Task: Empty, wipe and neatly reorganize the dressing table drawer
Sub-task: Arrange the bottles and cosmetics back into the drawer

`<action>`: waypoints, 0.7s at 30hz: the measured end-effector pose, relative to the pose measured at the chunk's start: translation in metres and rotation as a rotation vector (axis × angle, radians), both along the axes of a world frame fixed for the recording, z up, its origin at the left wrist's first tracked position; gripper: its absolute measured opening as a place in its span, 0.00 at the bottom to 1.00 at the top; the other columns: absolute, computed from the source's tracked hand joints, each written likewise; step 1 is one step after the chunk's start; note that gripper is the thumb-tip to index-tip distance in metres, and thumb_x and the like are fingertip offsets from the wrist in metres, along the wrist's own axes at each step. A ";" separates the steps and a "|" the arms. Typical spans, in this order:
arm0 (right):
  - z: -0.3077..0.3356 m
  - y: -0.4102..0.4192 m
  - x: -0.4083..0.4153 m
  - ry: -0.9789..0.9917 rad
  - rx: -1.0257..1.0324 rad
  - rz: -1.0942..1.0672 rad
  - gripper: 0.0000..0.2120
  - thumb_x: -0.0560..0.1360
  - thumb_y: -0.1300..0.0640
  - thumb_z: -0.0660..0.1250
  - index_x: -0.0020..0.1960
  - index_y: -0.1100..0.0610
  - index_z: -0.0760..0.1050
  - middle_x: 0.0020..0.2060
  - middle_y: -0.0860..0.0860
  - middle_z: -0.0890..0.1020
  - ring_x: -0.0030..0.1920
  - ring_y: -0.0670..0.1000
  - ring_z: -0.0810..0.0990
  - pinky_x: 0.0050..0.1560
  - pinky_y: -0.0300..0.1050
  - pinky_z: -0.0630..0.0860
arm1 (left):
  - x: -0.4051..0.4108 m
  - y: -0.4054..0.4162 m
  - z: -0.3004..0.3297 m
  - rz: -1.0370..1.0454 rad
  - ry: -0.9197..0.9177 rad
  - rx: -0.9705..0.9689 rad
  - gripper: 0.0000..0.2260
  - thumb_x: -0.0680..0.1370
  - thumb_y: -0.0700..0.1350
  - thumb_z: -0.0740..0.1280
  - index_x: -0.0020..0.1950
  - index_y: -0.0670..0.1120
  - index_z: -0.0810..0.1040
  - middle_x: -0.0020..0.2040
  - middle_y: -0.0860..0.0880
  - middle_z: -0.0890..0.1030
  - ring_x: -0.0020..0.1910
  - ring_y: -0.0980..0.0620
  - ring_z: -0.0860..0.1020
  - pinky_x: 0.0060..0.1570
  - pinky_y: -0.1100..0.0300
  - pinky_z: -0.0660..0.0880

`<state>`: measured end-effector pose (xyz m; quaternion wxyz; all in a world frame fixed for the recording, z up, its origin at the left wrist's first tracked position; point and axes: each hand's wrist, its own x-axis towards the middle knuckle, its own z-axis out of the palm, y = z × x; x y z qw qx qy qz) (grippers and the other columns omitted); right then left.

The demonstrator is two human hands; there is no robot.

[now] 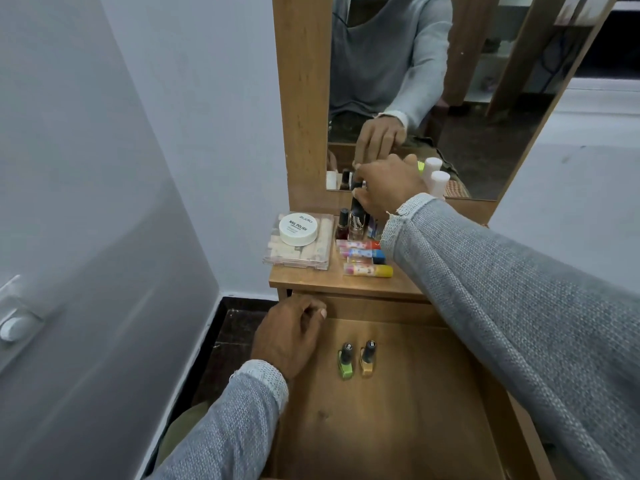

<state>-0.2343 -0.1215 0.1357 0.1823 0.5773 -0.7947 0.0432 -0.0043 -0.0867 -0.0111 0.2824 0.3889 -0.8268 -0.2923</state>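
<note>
- Drawer [398,427] of the dressing table stands pulled out toward me, near and low in the head view; two nail polish bottles, one green [345,362] and one gold [368,359], stand side by side on its floor.
- My left hand [289,336] sits at the drawer's far-left corner, fingers loosely curled, holding nothing.
- My right hand [388,183] reaches far over the tabletop [311,280] and pinches the cap of a tall dark bottle [357,211] by the mirror [485,98].
- On the tabletop I see a white nail polish remover jar [298,229] on a clear box [298,258], a dark red polish bottle [343,226], and coloured tubes [367,261] lying flat.
</note>
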 end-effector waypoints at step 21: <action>0.039 0.058 0.003 -0.262 -0.394 0.141 0.08 0.77 0.49 0.65 0.54 0.47 0.80 0.48 0.45 0.84 0.52 0.50 0.78 0.53 0.49 0.60 | 0.002 0.017 0.003 -0.060 -0.127 0.001 0.06 0.78 0.45 0.66 0.53 0.53 0.79 0.53 0.53 0.81 0.49 0.55 0.79 0.51 0.60 0.77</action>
